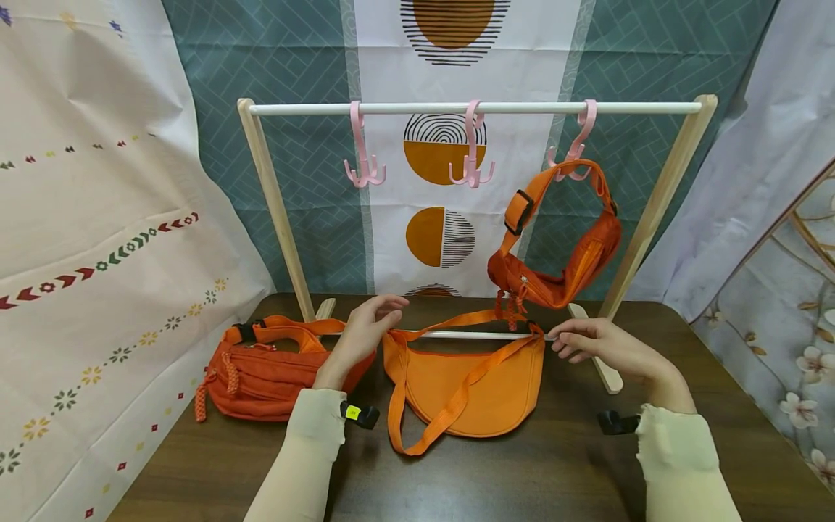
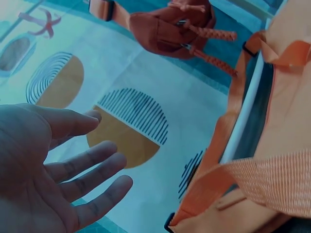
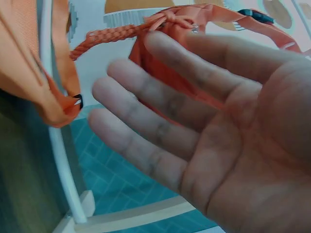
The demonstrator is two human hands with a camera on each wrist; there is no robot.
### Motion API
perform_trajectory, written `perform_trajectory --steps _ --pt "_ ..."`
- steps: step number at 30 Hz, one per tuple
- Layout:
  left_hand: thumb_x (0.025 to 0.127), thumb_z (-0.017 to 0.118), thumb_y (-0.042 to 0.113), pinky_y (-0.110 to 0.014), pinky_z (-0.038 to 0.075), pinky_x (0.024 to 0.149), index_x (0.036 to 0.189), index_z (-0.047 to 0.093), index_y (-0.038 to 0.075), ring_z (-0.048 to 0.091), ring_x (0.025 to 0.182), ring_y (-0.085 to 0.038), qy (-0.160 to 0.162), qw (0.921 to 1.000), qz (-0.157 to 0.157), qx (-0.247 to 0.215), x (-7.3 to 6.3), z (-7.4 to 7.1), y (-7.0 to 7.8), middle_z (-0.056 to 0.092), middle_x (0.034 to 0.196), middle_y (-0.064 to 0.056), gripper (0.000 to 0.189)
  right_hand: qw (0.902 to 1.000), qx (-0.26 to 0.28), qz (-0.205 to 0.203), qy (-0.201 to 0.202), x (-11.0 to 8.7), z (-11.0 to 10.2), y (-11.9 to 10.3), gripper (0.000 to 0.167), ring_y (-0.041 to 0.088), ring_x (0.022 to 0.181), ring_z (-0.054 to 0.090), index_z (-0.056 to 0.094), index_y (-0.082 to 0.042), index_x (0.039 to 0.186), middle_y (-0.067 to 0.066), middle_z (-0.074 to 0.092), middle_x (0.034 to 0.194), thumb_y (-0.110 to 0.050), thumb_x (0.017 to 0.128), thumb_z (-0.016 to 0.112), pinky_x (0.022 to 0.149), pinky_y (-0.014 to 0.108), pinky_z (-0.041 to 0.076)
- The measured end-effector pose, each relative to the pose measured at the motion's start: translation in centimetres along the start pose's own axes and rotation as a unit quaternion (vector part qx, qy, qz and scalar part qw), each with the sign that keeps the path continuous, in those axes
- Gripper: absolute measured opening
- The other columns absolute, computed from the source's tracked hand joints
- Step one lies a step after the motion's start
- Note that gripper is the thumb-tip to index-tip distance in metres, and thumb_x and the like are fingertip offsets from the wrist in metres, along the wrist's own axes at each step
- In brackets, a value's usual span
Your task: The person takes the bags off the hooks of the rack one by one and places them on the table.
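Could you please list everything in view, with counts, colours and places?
Table: 1, brown, foreground.
Rack: 1, white and pale wood, on table.
Hooks: 3, pink, on rack.
Hanging bag: 1, rust-orange, rightmost hook.
Middle bag: 1, light orange, table centre.
Left bag: 1, rust-red, table left.
Backdrop: 1, teal and white, behind rack.
Left cloth: 1, white, patterned, far left.
Right cloth: white, partly flowered, far right; count unclear.
Sleeves: 2, cream, lower foreground.
Wrist devices: 2, black, near sleeve ends.
Left hand: 1, bare, near middle bag's left end.
Right hand: 1, bare, near its right end.
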State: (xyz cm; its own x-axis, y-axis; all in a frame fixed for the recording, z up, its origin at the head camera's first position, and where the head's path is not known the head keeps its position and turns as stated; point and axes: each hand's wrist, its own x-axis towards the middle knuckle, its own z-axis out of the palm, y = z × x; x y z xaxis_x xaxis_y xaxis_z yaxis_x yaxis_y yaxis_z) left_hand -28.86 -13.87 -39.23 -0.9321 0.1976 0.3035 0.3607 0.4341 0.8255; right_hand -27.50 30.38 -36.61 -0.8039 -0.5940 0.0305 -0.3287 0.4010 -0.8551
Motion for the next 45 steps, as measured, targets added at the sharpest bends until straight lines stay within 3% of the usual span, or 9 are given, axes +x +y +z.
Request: perform_trajectory --steps 8,13,20,24,28,32,37,41,45 --pt "0.107 0.060 0.012 -0.047 0.055 0.100 0.132 0.067 0.005 0.065 0.116 -0.037 0.000 0.9982 0.025 -0.055 -0.1 0.1 1.1 0.069 0.125 -0.015 0.027 0.9971 -0.026 -0.063 -0.035 -0.8 -0.1 -1.9 0.030 0.021 0.110 0.069 0.062 0.003 0.134 0.014 0.069 0.122 -0.010 0.112 0.046 0.092 0.031 0.058" --pt "0.107 0.059 0.010 -0.048 0.056 0.098 0.130 0.066 0.000 0.066 0.112 -0.037 0.002 0.9946 0.038 -0.096 -0.2 0.0 2.3 0.067 0.123 -0.022 0.026 0.9938 -0.012 -0.110 -0.014 -1.4 -0.3 -3.0 0.030 0.022 0.110 0.068 0.064 -0.001 0.134 0.015 0.070 0.123 -0.003 0.111 0.045 0.094 0.030 0.057" --pt "0.107 0.059 0.011 -0.031 0.057 0.092 0.130 0.065 -0.001 0.066 0.109 -0.034 -0.004 0.9869 0.063 -0.148 -0.2 0.1 3.4 0.068 0.121 -0.019 0.026 0.9857 0.025 -0.164 0.029 -2.1 -0.6 -3.9 0.031 0.028 0.109 0.069 0.060 0.004 0.133 0.022 0.069 0.120 0.006 0.109 0.042 0.094 0.030 0.057" --pt "0.107 0.059 0.011 -0.038 0.058 0.093 0.128 0.065 0.000 0.066 0.107 -0.032 -0.005 0.9822 0.068 -0.175 -0.2 0.5 3.4 0.067 0.121 -0.021 0.024 0.9830 0.024 -0.172 0.061 -2.2 -0.8 -3.8 0.029 0.028 0.104 0.071 0.062 0.004 0.131 0.020 0.070 0.116 0.006 0.109 0.043 0.092 0.030 0.058" --pt "0.107 0.059 0.013 -0.042 0.057 0.094 0.129 0.064 0.001 0.066 0.107 -0.029 -0.009 0.9808 0.070 -0.182 -0.2 1.1 3.3 0.065 0.123 -0.024 0.026 0.9792 0.048 -0.180 0.081 -2.3 -0.7 -3.8 0.029 0.027 0.104 0.072 0.059 0.010 0.131 0.022 0.070 0.115 0.005 0.109 0.041 0.092 0.033 0.058" --pt "0.108 0.059 0.015 -0.034 0.058 0.090 0.130 0.063 0.002 0.064 0.109 -0.040 -0.016 0.9788 0.080 -0.188 -0.1 1.8 3.3 0.063 0.124 -0.027 0.027 0.9738 0.084 -0.190 0.093 -2.2 -0.6 -3.8 0.030 0.026 0.108 0.070 0.050 0.019 0.133 0.021 0.070 0.119 0.003 0.111 0.038 0.094 0.036 0.057" --pt "0.108 0.058 0.014 -0.031 0.057 0.089 0.131 0.063 0.002 0.060 0.112 -0.050 -0.029 0.9769 0.085 -0.194 -0.2 2.7 3.6 0.063 0.123 -0.025 0.026 0.9662 0.102 -0.209 0.112 -1.8 -0.1 -4.1 0.031 0.026 0.108 0.070 0.047 0.023 0.133 0.015 0.071 0.123 0.003 0.111 0.037 0.094 0.035 0.057" --pt "0.108 0.058 0.012 -0.030 0.057 0.088 0.132 0.062 0.000 0.062 0.111 -0.047 -0.040 0.9774 0.083 -0.190 -0.1 3.0 3.8 0.063 0.123 -0.025 0.027 0.9588 0.118 -0.227 0.123 -1.7 0.3 -4.5 0.031 0.025 0.109 0.069 0.049 0.022 0.133 0.017 0.068 0.125 0.004 0.111 0.037 0.095 0.034 0.057" --pt "0.108 0.058 0.012 -0.031 0.057 0.088 0.131 0.063 0.000 0.064 0.108 -0.039 -0.050 0.9779 0.095 -0.179 0.6 3.1 4.7 0.066 0.121 -0.018 0.027 0.9457 0.143 -0.249 0.152 -1.8 0.0 -5.3 0.031 0.028 0.109 0.069 0.050 0.021 0.132 0.021 0.066 0.124 0.004 0.111 0.037 0.097 0.033 0.055"
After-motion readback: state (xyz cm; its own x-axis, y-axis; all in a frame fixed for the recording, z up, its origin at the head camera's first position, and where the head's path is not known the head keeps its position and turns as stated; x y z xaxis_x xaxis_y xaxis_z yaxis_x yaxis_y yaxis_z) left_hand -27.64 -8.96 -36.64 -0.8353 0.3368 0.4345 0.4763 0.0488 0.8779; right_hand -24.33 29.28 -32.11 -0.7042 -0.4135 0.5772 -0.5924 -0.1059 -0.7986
